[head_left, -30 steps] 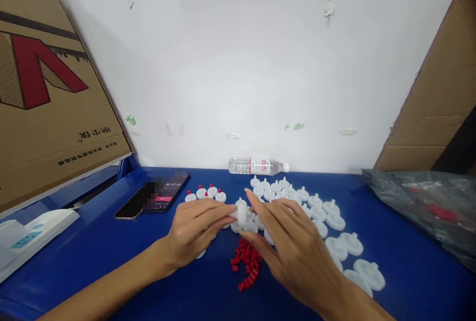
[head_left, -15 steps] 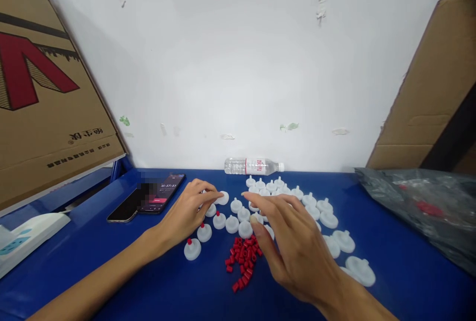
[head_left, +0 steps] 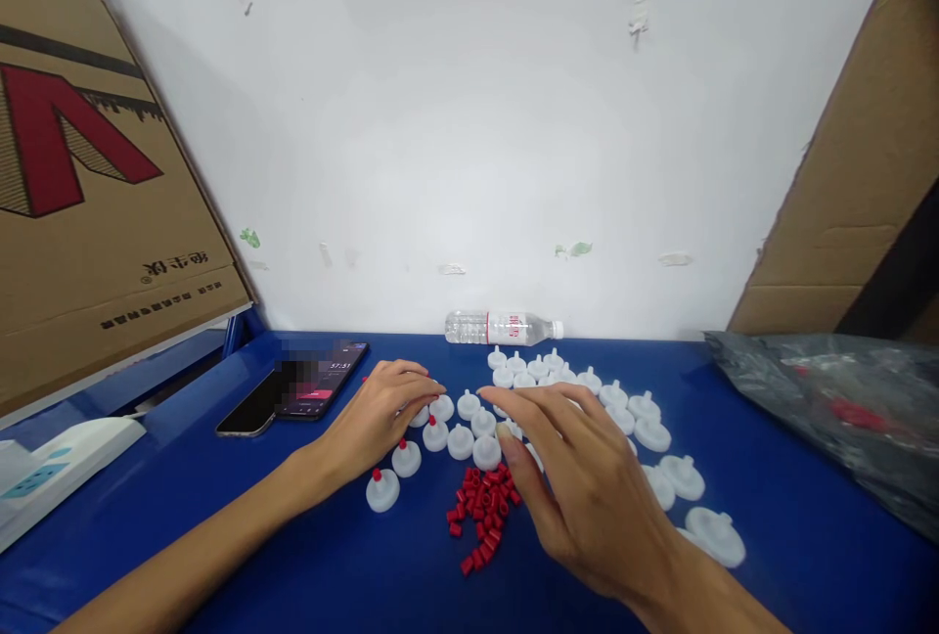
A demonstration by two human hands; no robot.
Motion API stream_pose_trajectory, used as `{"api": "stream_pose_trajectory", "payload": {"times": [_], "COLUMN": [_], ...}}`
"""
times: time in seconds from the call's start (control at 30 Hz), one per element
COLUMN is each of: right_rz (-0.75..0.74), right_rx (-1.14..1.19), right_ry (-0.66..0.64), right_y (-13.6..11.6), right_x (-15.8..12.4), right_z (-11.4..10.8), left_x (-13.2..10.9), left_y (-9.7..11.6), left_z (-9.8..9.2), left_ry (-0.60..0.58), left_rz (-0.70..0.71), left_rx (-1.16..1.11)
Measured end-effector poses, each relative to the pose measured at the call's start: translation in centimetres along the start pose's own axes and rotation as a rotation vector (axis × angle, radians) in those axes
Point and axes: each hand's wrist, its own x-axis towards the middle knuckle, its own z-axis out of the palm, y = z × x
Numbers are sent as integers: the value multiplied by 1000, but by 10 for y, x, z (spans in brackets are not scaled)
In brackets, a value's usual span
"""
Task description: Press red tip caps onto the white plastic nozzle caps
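Observation:
My left hand (head_left: 385,411) is closed at the fingertips over the stem of a white round plastic cap (head_left: 441,408), which looks upright on the blue table. The stem is hidden under the fingers. Close to that hand stand white caps with red tips on their stems (head_left: 382,490). My right hand (head_left: 587,463) hovers above the white caps, thumb and index finger apart, with nothing seen between them. Below the fingers lies a pile of short red plastic tubes (head_left: 482,512). Several bare-stemmed white caps (head_left: 487,452) stand between the hands, some partly covered by my right hand.
A clear water bottle (head_left: 506,328) lies against the white wall. Two phones (head_left: 323,384) are at the left, beyond a white power strip (head_left: 69,468). A grey plastic bag (head_left: 828,409) lies at the right. Cardboard (head_left: 95,174) stands at the left side.
My left hand has lowered the white cap from a tilted position to the table, toward me. My right hand has hardly moved. The view has shifted slightly.

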Motion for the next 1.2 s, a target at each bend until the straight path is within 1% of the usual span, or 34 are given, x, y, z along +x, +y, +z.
{"api": "stream_pose_trajectory", "payload": {"times": [0.1,0.2,0.23,0.37,0.47,0.7,0.8,0.93,1.0,1.07,1.13,1.17,1.2], "right_rz": [-6,-9,-9,3,16,49,67,60,31,12,34,60,88], "right_rx": [-3,-8,-7,14,23,-9,-30,-16,0,-11,-46,-68,-90], "right_ry": [5,9,6,-17,-40,-100,-119,-172,-180,-158,-123,-111,-102], "right_y": [0,0,0,1,0,2,3,2,1,1,3,4,6], "right_x": [0,0,0,0,1,0,-4,-6,-6,-6,-5,-5,-6], "right_z": [0,1,1,1,2,8,11,13,14,15,15,15,15], "left_x": [1,2,2,1,-1,-3,-3,-3,-4,-4,-5,-5,-5], "left_y": [6,20,24,38,38,32,35,45,50,52,52,51,50], "left_z": [-6,-12,-13,-11,-7,-4,-9,-20,-22,-21,-18,-16,-14], "left_ry": [18,37,25,-88,-112,-91,-1,215,288,332,367,359,325], "left_rz": [29,82,95,141,165,175,225,316,340,331,277,240,208], "left_rx": [-13,-51,-56,-37,-38,-75,-140,-188,-186,-189,-185,-179,-170]}}
